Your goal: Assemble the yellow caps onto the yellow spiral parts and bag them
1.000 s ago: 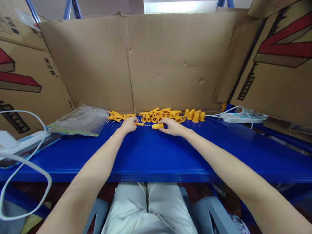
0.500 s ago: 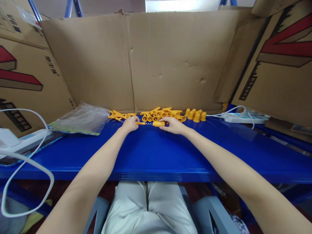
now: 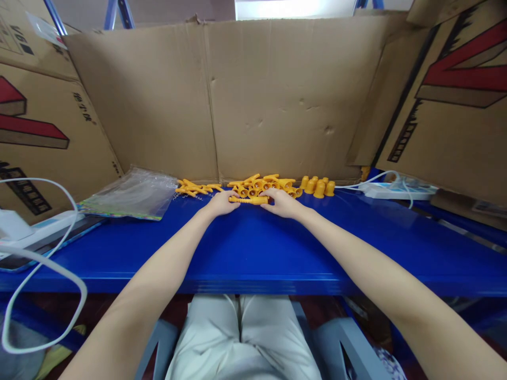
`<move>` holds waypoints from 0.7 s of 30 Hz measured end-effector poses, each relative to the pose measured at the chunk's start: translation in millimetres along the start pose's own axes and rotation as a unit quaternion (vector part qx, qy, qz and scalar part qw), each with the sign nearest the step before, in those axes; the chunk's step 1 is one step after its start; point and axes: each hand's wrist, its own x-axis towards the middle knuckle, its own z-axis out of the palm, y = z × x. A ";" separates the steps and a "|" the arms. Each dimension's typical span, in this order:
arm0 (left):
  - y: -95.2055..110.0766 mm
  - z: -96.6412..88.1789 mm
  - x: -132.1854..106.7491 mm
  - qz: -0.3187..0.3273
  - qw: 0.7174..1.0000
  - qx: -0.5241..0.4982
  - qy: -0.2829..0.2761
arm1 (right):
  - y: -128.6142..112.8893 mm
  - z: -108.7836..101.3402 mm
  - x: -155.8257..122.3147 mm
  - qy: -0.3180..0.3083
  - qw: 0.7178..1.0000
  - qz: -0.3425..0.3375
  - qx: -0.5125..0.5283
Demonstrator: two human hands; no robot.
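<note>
My left hand (image 3: 222, 203) pinches a thin yellow ridged pin (image 3: 237, 200) at the far side of the blue table (image 3: 253, 248). My right hand (image 3: 282, 203) grips a short yellow sleeve (image 3: 258, 200) that now meets the pin's tip, so the two pieces form one line between my hands. Just behind them lies a heap of yellow cup-like parts (image 3: 263, 186). A row of yellow pins (image 3: 196, 187) lies to the left, and upright yellow caps (image 3: 318, 187) stand to the right.
A clear plastic bag (image 3: 132, 194) lies at the left. A white power strip (image 3: 27, 229) with a looping cable sits at the far left, another white power strip (image 3: 390, 191) at the right. Cardboard walls (image 3: 277, 100) enclose the table's back and sides.
My left hand has moved right with the pin until it reached the sleeve in my right hand. The gap between the two yellow pieces has closed.
</note>
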 end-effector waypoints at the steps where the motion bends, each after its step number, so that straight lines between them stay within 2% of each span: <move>1: 2.0 0.4 -1.1 0.007 1.000 -0.025 -0.004 | 1.1 -0.4 -0.2 -0.002 1.000 -0.004 -0.004; 5: 7.3 -2.1 -4.5 -0.009 0.990 -0.137 -0.041 | 7.0 -1.8 -1.4 -0.009 1.000 0.010 -0.008; 9: 11.1 -9.1 -5.4 -0.086 0.954 -0.271 -0.099 | 13.2 -1.7 -1.9 -0.005 1.000 0.003 -0.001; 12: 13.1 -12.7 -5.9 -0.124 0.930 -0.324 -0.122 | 15.5 -1.4 -1.7 -0.004 1.000 0.006 0.007; 14: 12.8 -13.3 -6.7 -0.117 0.928 -0.328 -0.133 | 15.6 -1.6 -1.7 -0.006 1.000 0.010 0.016; 17: 10.0 -11.8 -8.0 -0.074 0.942 -0.297 -0.139 | 14.5 -2.6 -2.1 -0.016 0.999 0.014 0.041; 21: 6.1 -8.5 -8.5 0.006 0.980 -0.164 -0.113 | 12.5 -4.5 -3.1 -0.039 0.995 0.048 0.083</move>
